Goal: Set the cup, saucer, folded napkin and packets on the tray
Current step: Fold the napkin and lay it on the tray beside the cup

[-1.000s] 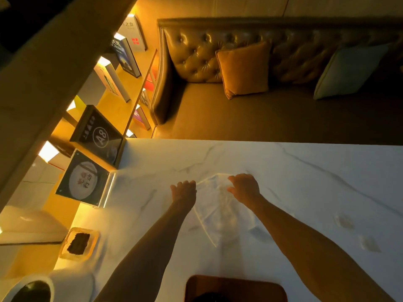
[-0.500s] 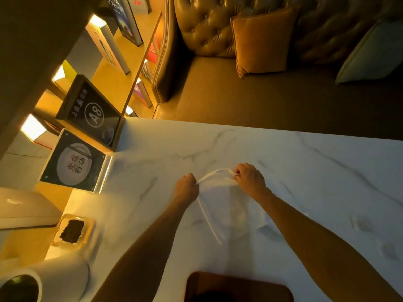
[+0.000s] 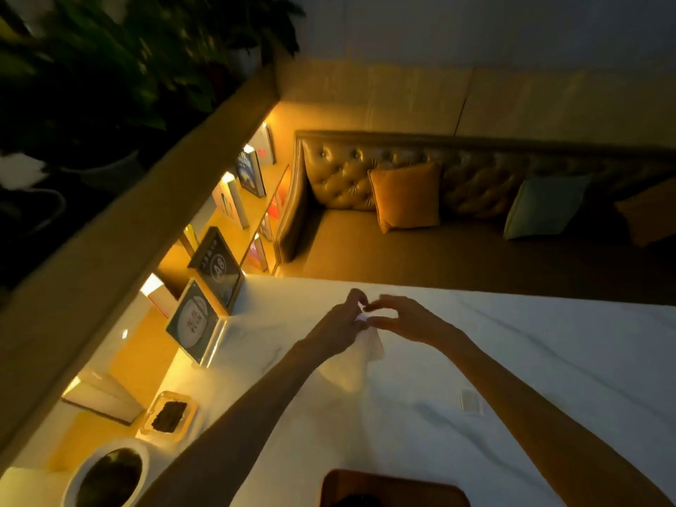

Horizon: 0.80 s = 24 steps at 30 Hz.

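A thin white napkin (image 3: 360, 356) hangs over the marble table (image 3: 548, 360), lifted by its top edge. My left hand (image 3: 342, 325) pinches that edge, and my right hand (image 3: 406, 322) meets it with fingertips on the same edge. One small white packet (image 3: 470, 399) lies flat on the table beside my right forearm. The brown tray (image 3: 393, 486) shows at the bottom edge, with something dark on it that I cannot make out. Cup and saucer are out of view.
Two standing sign cards (image 3: 205, 316) sit at the table's left end. A glass dish with dark contents (image 3: 169, 415) and a white pot (image 3: 106, 473) stand at the near left. A tufted sofa with cushions (image 3: 404, 195) runs behind the table.
The napkin lay spread flat with both hands on its far edge. Now both hands have raised it off the table and come together, so it hangs down. The camera tilted up.
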### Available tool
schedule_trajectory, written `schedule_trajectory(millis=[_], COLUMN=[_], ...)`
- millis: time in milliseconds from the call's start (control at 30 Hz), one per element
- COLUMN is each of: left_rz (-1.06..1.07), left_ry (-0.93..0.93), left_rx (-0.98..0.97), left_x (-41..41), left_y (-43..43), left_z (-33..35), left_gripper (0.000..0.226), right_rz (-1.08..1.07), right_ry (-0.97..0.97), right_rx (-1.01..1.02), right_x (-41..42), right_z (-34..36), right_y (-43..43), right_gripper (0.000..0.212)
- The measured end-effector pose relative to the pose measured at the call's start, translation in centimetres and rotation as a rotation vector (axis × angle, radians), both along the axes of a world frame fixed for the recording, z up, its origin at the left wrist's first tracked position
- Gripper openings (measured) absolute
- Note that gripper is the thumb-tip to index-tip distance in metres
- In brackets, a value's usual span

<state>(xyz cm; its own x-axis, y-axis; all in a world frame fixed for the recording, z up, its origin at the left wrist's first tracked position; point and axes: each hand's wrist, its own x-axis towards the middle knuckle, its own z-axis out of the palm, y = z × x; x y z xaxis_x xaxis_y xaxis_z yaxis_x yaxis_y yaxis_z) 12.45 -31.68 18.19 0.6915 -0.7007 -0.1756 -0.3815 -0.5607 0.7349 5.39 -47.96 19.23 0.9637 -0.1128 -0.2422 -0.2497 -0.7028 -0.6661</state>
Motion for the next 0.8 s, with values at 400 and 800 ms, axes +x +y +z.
schedule_trajectory(millis=[400, 800], left_rz=[0.038, 0.155], left_ry=[-0.157, 0.073], left_rx=[-0.235, -0.475], left_x=[-5.1, -5.7], left_y=[12.7, 19.7], left_z=[16.5, 19.6], left_gripper=[0.031, 0.020], right_rz=[0.029, -0.234], right_ry=[-0.589, -0.774], right_rx=[0.016, 0.169], right_x=[-4.9, -12.7], right_z=[20.1, 24.7], right_y=[10.3, 5.3], right_gripper=[0.023, 0.021])
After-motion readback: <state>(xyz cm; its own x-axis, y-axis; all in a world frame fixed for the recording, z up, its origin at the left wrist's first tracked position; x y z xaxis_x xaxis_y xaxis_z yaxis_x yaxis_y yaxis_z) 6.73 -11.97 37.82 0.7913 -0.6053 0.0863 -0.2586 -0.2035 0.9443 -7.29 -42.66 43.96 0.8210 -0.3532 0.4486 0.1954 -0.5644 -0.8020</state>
